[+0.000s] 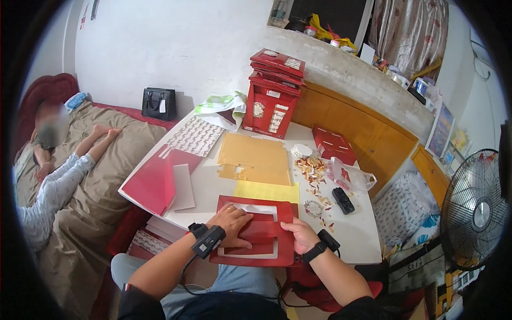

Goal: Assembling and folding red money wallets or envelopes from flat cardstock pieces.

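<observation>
A flat red cardboard box [268, 231] with pale cut-out windows lies at the near edge of the table, partly over my lap. My left hand [233, 226] rests on its left half, fingers stretched out and thumb apart. At the box's right edge my right hand [302, 236] grips the side, thumb on top and the other fingers mostly hidden. Just beyond it are a yellow sheet [261, 192] and a tan cardboard sheet [253, 156]. To the right lie scattered small red and white scraps [314, 173] and a black oblong object [343, 200].
A tall stack of red boxes [273, 109] stands at the back of the table [360, 245]. Red sheets [152, 178] and patterned sheets [196, 136] lie at left, a clear plastic bag [353, 176] at right. A fan [474, 213] is far right. Someone lies on the bed [88, 208].
</observation>
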### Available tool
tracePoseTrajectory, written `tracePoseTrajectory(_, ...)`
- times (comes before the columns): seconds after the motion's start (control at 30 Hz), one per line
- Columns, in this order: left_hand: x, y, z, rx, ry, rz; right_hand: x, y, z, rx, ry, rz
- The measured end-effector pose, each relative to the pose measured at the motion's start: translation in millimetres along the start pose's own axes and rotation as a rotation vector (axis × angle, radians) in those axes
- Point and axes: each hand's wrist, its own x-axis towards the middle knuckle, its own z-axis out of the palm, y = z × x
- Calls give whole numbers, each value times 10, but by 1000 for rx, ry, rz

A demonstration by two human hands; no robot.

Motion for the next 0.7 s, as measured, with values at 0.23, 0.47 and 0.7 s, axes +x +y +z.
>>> tracePoseTrajectory(0.23, 58, -20, 116, -77, 17, -25, 0, 31, -74, -238, 52, -198)
tracePoseTrajectory(0.47, 60, -76, 183, -117, 78, 22, -243, -171, 506, -1821, -134, -898)
tracePoseTrajectory(0.7, 24, 17, 21, 16, -22, 8, 44, 154, 566, -2038, -138, -669)
